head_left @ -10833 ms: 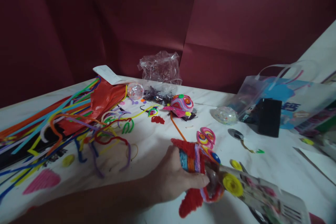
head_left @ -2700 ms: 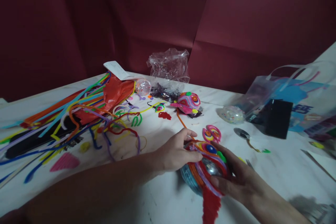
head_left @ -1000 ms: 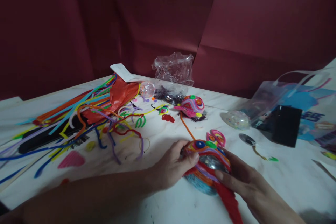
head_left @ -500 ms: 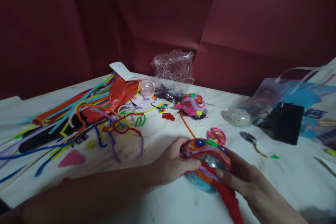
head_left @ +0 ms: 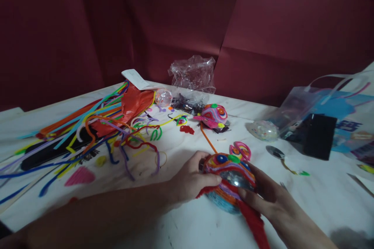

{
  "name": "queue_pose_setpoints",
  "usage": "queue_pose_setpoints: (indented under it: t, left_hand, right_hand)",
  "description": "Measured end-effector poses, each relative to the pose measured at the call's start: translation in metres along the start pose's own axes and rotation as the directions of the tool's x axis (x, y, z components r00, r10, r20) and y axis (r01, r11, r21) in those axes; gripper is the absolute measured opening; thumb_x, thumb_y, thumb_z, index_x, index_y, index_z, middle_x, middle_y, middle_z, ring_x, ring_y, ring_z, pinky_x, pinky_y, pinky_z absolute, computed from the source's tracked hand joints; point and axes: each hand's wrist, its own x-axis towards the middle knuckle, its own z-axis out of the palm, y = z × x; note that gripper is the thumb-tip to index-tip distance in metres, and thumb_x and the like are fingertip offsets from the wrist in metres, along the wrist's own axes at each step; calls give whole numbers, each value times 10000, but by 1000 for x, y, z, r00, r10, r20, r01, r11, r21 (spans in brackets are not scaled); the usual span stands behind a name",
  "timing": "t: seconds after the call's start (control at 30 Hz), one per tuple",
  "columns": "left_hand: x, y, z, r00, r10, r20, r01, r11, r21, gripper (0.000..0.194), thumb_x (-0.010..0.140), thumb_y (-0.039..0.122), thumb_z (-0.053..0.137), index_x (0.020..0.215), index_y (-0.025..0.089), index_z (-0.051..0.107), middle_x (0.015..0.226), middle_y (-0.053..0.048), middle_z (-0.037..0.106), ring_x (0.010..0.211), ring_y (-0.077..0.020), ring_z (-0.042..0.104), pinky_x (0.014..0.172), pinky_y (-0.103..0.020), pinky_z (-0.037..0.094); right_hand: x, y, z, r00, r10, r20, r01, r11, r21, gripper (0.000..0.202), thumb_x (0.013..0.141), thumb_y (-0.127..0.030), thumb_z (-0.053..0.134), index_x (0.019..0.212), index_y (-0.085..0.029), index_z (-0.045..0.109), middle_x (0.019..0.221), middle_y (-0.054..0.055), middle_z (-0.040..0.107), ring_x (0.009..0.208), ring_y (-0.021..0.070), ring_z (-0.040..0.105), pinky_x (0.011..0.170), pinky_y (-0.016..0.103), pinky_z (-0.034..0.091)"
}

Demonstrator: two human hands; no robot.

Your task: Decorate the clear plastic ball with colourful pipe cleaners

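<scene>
A round craft ball (head_left: 230, 177) rests low over the white table, covered in coiled pipe cleaners of red, orange, purple and light blue. Its front has a clear, shiny window, with a blue disc and a green disc above. My left hand (head_left: 193, 181) grips the left side, thumb across the front. On the right side my right hand (head_left: 264, 194) is closed around it, thumb near the lower edge. A red fuzzy strip (head_left: 254, 221) hangs from the ball toward me. Right behind it lie pink and orange pipe-cleaner coils (head_left: 240, 151).
Pipe cleaners (head_left: 111, 124) in many colours spread over the left, around red wrapping (head_left: 133, 103). A second pink craft ball (head_left: 214, 116) sits farther back near a crumpled clear bag (head_left: 193, 74). At right are a clear dome (head_left: 264, 130), a black box (head_left: 319, 136) and a bag (head_left: 298, 105).
Both hands keep their hold on the craft ball, which sits very slightly farther left in the view. Nothing has been let go or picked up.
</scene>
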Motion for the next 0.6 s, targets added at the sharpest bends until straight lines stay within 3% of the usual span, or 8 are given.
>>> queue_pose_setpoints:
  t: [0.17, 0.43, 0.6]
  left_hand:
    - [0, -1, 0, 1000, 7, 20, -6, 1000, -28, 432, 629, 175, 645, 1045, 138, 534, 807, -7, 604, 728, -128, 574, 671, -240, 425]
    - [-1, -11, -2, 985, 98, 143, -94, 995, -36, 530, 646, 243, 696, 1115, 131, 476, 1092, -107, 606, 1004, -234, 571, 880, -362, 415]
    - [-2, -16, -1, 984, 129, 124, -135, 990, 40, 575, 634, 202, 713, 1131, 125, 433, 1121, -128, 590, 1005, -250, 576, 861, -384, 437]
  right_hand:
    - [-2, 5, 2, 1000, 2, -7, -2, 1000, 21, 782, 726, -503, 715, 1353, -147, 411, 1185, 140, 597, 1097, 314, 536, 893, 368, 487]
    - [-8, 0, 6, 999, 39, -29, -38, 999, 33, 876, 706, -525, 727, 1375, -111, 341, 1137, 153, 622, 974, 316, 609, 812, 348, 535]
    - [-6, 4, 7, 999, 38, -24, -38, 999, 4, 929, 709, -527, 719, 1408, -104, 278, 1144, 142, 627, 998, 313, 602, 804, 340, 546]
